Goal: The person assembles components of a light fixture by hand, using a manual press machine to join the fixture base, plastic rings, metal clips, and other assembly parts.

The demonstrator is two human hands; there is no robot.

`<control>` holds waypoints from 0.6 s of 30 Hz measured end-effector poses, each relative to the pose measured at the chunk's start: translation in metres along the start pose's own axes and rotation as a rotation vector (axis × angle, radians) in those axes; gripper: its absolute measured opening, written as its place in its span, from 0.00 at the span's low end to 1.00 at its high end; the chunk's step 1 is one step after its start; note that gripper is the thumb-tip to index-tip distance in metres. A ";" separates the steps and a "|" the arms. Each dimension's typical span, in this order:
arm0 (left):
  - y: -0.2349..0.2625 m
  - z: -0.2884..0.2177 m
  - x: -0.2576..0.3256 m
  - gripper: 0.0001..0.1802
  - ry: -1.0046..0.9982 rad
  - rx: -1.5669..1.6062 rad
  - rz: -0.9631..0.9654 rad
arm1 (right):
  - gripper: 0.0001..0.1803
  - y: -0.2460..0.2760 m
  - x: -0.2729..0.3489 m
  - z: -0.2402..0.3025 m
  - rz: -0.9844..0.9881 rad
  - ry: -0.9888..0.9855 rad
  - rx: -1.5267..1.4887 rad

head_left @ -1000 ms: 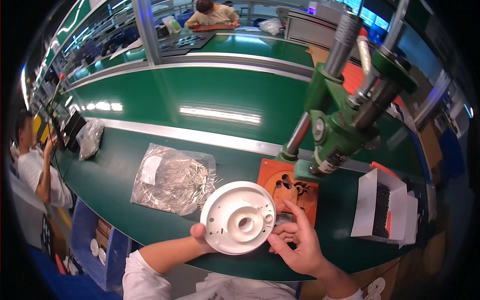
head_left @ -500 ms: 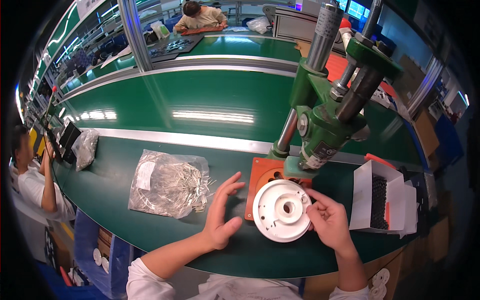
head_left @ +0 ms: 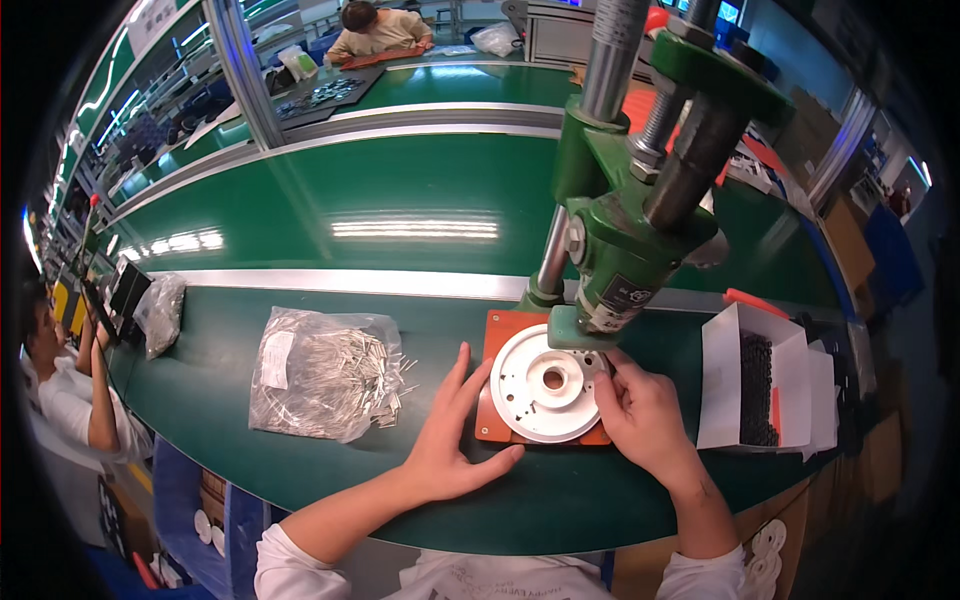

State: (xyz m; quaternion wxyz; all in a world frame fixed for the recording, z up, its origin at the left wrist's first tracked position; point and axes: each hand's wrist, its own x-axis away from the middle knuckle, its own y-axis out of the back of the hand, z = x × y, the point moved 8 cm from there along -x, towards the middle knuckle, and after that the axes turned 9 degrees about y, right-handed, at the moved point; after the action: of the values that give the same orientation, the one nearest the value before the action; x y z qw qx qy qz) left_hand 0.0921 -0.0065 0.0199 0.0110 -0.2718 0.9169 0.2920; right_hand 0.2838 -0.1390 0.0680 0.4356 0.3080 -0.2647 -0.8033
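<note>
From my remote seat I count two hands at work on one white round plastic disc (head_left: 545,395), which lies flat on a single orange base plate (head_left: 492,400) at the foot of one green hand press (head_left: 625,250), near the front edge of the green bench (head_left: 600,500). My left hand (head_left: 450,440) rests flat on the bench with its fingers spread, fingertips just at the left edge of the orange plate and the thumb stretched out below it; its grip is open and holds nothing. My right hand (head_left: 645,415) sits at the right rim of the disc with its fingers curled and pressed against that rim; I cannot tell whether anything small is pinched between them. To the left of the left hand lies one clear plastic bag of thin metal pins (head_left: 325,375), a few pins poking loose at its right side. To the right stands one white cardboard box (head_left: 760,385), open, with dark small parts inside. Farther left, at the bench end, I see one smaller clear bag (head_left: 160,310). Two other people are seated nearby, one at the far left (head_left: 70,400) and one at the far bench up top (head_left: 375,30).
</note>
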 end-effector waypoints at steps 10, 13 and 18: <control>-0.004 0.003 -0.006 0.62 0.042 0.029 0.062 | 0.51 0.012 0.008 -0.001 -0.077 0.386 0.118; -0.004 0.004 -0.009 0.61 0.040 0.020 0.070 | 0.71 -0.009 0.006 0.002 0.101 0.375 0.069; -0.006 0.005 -0.012 0.60 0.035 0.030 0.112 | 0.70 -0.017 0.011 -0.006 0.020 0.351 -0.038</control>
State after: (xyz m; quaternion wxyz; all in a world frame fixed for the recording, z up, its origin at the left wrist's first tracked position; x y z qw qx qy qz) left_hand 0.1048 -0.0022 0.0147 -0.0175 -0.2249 0.9351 0.2735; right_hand 0.2745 -0.1412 0.0497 0.4887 0.4325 -0.1724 -0.7378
